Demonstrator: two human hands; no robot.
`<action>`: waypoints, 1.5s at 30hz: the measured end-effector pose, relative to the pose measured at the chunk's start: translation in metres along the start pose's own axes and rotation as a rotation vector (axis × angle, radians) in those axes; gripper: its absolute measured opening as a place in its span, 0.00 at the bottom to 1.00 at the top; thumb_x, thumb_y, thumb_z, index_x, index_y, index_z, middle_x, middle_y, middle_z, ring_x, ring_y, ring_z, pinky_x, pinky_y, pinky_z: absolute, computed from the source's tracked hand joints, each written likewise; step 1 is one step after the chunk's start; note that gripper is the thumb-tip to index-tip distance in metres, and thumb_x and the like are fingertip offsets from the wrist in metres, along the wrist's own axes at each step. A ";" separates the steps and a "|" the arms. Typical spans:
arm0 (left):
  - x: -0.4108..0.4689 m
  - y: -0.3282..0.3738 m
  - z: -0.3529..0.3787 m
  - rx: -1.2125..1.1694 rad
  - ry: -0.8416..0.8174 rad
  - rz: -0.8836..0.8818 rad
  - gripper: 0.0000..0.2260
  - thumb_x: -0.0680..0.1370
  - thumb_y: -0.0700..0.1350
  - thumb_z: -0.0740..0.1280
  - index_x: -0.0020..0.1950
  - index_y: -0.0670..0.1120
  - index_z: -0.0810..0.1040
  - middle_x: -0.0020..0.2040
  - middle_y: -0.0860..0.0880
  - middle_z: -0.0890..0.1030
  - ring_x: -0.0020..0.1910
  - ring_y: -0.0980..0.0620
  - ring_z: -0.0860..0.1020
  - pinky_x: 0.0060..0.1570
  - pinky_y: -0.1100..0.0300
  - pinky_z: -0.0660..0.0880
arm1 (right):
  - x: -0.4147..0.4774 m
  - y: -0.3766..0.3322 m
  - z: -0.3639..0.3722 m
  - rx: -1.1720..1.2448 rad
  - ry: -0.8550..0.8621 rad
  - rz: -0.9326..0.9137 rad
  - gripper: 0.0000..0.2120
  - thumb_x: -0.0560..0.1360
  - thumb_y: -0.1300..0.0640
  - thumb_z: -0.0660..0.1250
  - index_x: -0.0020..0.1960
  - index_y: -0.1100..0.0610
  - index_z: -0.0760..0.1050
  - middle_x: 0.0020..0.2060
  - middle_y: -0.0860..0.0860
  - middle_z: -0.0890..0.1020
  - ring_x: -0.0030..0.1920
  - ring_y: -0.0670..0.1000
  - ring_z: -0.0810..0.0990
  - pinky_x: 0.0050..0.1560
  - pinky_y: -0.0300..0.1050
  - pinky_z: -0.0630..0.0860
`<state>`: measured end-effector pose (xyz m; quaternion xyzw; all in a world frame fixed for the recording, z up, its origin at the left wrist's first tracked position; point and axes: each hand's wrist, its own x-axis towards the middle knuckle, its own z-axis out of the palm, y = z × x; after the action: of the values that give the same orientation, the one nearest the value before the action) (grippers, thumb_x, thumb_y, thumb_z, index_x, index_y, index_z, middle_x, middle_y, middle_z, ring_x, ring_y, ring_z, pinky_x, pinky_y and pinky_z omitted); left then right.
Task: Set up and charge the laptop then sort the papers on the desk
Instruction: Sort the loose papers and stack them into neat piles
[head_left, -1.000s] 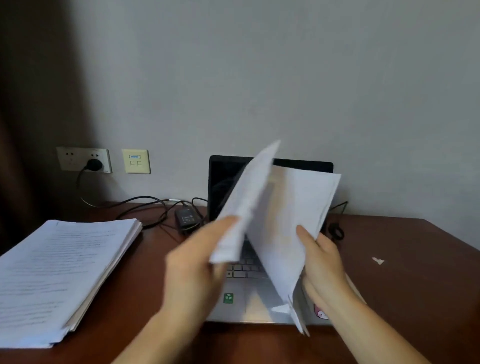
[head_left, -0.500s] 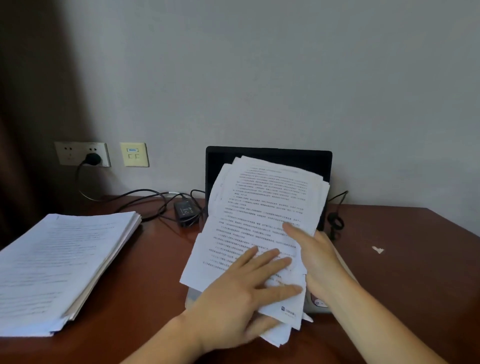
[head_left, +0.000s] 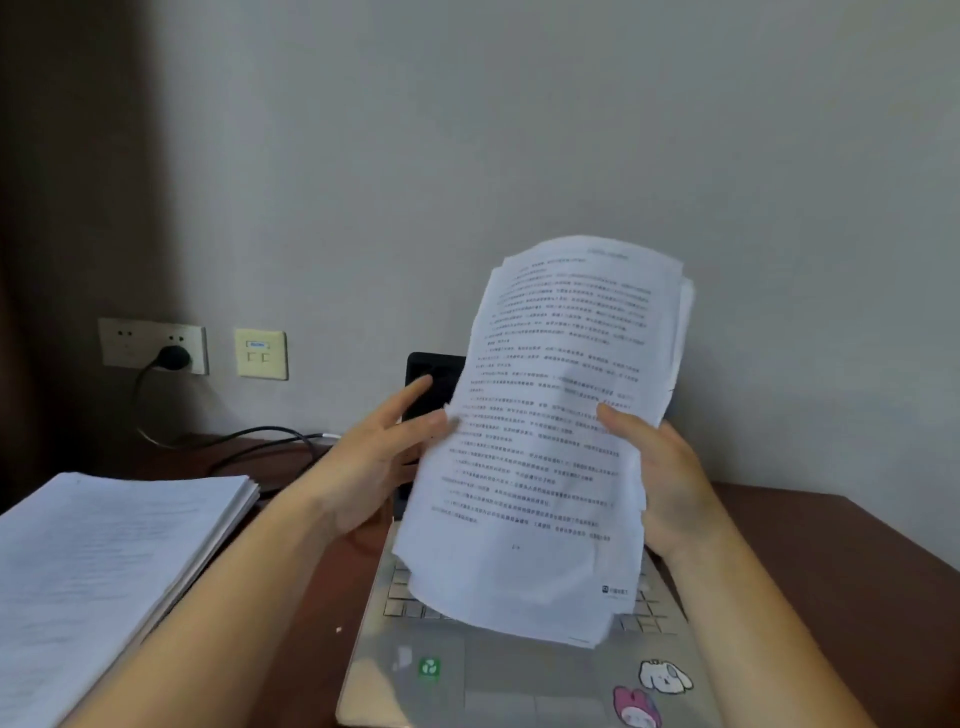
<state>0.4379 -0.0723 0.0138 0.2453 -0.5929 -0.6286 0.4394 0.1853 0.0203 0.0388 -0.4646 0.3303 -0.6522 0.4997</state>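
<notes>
fingers (head_left: 617, 417) of right hand (head_left: 672, 488) grip papers (head_left: 545, 447) above laptop (head_left: 519, 675)

desk (head_left: 857, 597) — reddish-brown wood | left: paper stack (head_left: 104, 561) | centre: open laptop (head_left: 519, 675) | back: black cable (head_left: 270, 441)

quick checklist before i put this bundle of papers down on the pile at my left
Right hand grips the held sheaf: ok.
Left hand holds it too: not ok, straight fingers only at its left edge.
Sheaf edges squared: not ok, fanned.
Stack on the left lies flat: ok.
Plug sits in the wall socket: ok.
Cable reaches the laptop: cannot tell, hidden.
</notes>
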 end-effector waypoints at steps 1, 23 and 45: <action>0.003 -0.001 -0.001 -0.059 -0.032 0.000 0.36 0.72 0.51 0.78 0.77 0.56 0.66 0.66 0.47 0.81 0.64 0.45 0.81 0.62 0.47 0.76 | 0.002 -0.001 -0.003 0.003 -0.008 -0.010 0.22 0.73 0.59 0.67 0.67 0.57 0.76 0.60 0.58 0.82 0.60 0.61 0.81 0.58 0.60 0.78; 0.011 -0.026 0.014 0.200 0.275 0.227 0.26 0.72 0.35 0.78 0.66 0.45 0.74 0.60 0.49 0.85 0.57 0.48 0.84 0.60 0.45 0.80 | 0.023 0.031 -0.014 -0.369 0.122 -0.158 0.27 0.73 0.68 0.72 0.69 0.54 0.72 0.59 0.51 0.83 0.59 0.53 0.82 0.62 0.60 0.77; 0.003 -0.001 0.011 0.493 0.480 0.179 0.04 0.82 0.46 0.66 0.53 0.56 0.78 0.51 0.55 0.86 0.50 0.53 0.84 0.56 0.45 0.80 | 0.023 0.046 0.013 -0.529 0.175 -0.157 0.20 0.81 0.64 0.62 0.67 0.44 0.73 0.59 0.39 0.82 0.60 0.41 0.80 0.62 0.46 0.75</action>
<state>0.4271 -0.0686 0.0156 0.4316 -0.6258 -0.3501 0.5473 0.2116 -0.0144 0.0084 -0.5449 0.4936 -0.6178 0.2789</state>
